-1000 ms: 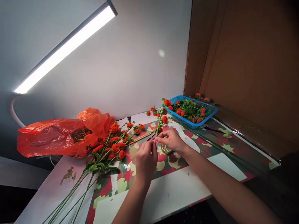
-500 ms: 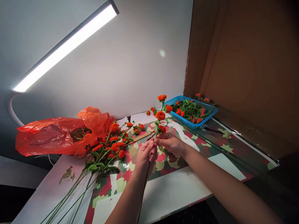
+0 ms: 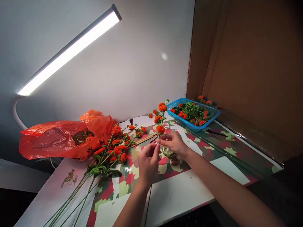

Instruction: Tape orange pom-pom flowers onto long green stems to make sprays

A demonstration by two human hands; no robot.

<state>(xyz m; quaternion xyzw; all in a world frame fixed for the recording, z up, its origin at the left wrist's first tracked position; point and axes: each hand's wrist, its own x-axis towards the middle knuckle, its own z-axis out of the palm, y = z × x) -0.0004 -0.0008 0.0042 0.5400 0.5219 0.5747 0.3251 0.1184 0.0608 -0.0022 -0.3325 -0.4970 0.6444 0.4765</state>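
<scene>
An artificial flower stem with orange fuzzy blooms [image 3: 160,129] stands nearly upright in front of me, over the patterned table. My right hand [image 3: 174,144] pinches it just below the lowest bloom. Thumb and forefinger of my left hand [image 3: 149,160] close together slightly lower, at the stem's lower part, which the fingers mostly hide. To the left lies a bunch of similar orange flowers [image 3: 116,149] with long green stems [image 3: 78,195] reaching toward the near edge. Thin wooden sticks [image 3: 143,141] lie behind my left hand.
A blue plastic basket [image 3: 197,128] with orange flowers and greenery stands at the back right. An orange plastic bag [image 3: 47,138] sits at the left under a lit lamp [image 3: 71,52]. A roll of tape [image 3: 166,125] lies behind the hands. Cardboard [image 3: 246,63] walls the right side.
The flower stem has come down a little and turned, so its blooms face differently. My left hand has rolled over and its fingers have shifted on the stem. My right hand barely moved.
</scene>
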